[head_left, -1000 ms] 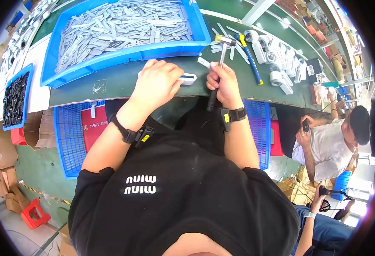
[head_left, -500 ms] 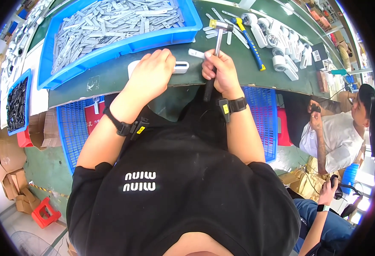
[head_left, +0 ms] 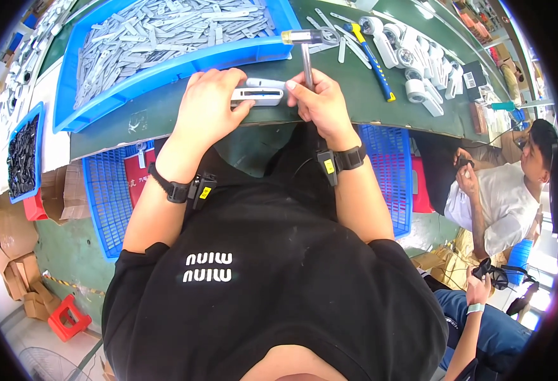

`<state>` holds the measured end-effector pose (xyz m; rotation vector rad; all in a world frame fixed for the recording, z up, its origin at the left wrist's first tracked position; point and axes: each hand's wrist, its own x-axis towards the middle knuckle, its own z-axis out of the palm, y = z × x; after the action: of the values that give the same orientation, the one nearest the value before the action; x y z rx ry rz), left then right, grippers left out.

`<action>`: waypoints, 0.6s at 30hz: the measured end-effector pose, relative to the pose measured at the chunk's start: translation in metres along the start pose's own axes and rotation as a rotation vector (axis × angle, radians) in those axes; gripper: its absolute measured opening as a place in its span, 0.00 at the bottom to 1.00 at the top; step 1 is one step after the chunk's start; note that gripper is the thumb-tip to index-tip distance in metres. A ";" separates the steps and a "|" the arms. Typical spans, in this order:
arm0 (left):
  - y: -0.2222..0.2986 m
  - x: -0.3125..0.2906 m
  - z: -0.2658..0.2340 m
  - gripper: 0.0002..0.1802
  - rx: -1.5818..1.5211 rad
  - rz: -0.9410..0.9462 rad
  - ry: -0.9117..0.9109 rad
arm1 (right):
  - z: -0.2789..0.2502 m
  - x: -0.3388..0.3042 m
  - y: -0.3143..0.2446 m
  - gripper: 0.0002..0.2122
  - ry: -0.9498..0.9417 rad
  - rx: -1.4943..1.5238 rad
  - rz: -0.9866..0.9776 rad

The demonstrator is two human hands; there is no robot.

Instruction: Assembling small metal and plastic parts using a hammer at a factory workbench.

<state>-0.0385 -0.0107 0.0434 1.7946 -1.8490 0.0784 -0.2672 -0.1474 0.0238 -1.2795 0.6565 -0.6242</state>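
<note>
My left hand (head_left: 212, 101) is closed round a white slotted plastic housing (head_left: 257, 100), thumb along its near side, at the bench's front edge. My right hand (head_left: 321, 105) grips a hammer (head_left: 306, 60) upright, its metal head with a yellowish face above the fist. Between the thumb and fingers of that same hand is the end of a light grey flat strip (head_left: 265, 83), which lies along the housing's far side. Whether strip and housing touch is hard to see. The lower part of the hammer's handle is hidden by my right hand and wrist.
Beyond my hands stands a blue bin (head_left: 184, 66) of grey strips. Loose strips and a blue-and-yellow handled hammer (head_left: 373, 62) lie to its right, near rows of white cylindrical-headed parts (head_left: 412, 63). A small blue tray (head_left: 38, 149) holds black pieces. Co-workers (head_left: 501, 197) are at right.
My right hand has brought the grey strip left to the housing, and the hammer head has swung left with it. My left hand has shifted slightly, showing more of the housing's slot.
</note>
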 end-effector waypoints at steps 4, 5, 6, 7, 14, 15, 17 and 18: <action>-0.010 -0.007 0.006 0.22 -0.145 -0.066 -0.004 | 0.018 0.002 -0.003 0.07 0.071 -0.112 -0.027; -0.010 -0.007 0.006 0.22 -0.147 -0.071 -0.003 | 0.020 0.003 -0.003 0.07 0.075 -0.137 -0.015; -0.010 -0.006 0.007 0.22 -0.198 -0.082 0.030 | 0.023 0.005 -0.003 0.07 0.079 -0.162 -0.003; -0.010 -0.006 0.007 0.22 -0.250 -0.093 0.063 | 0.025 0.006 -0.002 0.07 0.076 -0.165 0.000; -0.014 -0.005 -0.002 0.25 -0.327 -0.135 -0.061 | 0.036 0.005 -0.005 0.09 0.116 -0.226 0.081; -0.016 -0.006 0.000 0.25 -0.326 -0.136 -0.059 | 0.038 0.005 -0.006 0.10 0.115 -0.234 0.074; -0.016 -0.010 0.004 0.25 -0.282 -0.049 0.076 | 0.043 0.003 -0.011 0.10 0.131 -0.275 0.081; -0.017 -0.011 0.004 0.25 -0.285 -0.051 0.074 | 0.045 0.003 -0.013 0.10 0.148 -0.315 0.086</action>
<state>-0.0248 -0.0040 0.0296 1.6175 -1.6682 -0.1300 -0.2330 -0.1225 0.0432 -1.4961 0.9552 -0.5627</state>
